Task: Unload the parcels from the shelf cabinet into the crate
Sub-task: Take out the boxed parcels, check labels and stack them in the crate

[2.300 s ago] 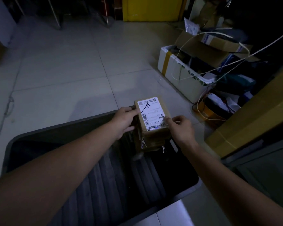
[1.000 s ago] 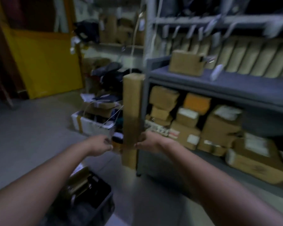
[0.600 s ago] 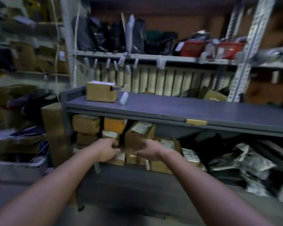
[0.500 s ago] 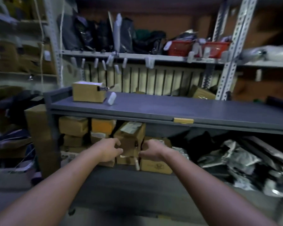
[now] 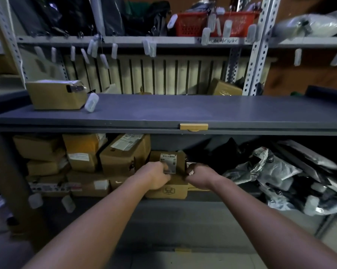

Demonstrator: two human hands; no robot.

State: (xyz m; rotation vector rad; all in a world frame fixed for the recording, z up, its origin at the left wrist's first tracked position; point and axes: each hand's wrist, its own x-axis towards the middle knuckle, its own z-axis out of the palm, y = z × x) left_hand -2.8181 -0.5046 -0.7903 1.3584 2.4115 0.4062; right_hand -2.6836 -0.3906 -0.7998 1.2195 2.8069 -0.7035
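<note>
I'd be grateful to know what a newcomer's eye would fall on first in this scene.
The left hand and right hand grip a small labelled parcel in the lower shelf, amid stacked cardboard boxes. Above, two red baskets sit on the top shelf, and crumpled plastic mailers heap at lower right.

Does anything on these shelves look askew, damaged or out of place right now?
Yes, mildly. A cardboard box at the back of the middle shelf sits tilted. At the right of the lower shelf, grey mailer bags lie in a crumpled, loose heap, unlike the stacked boxes on the left.
</note>
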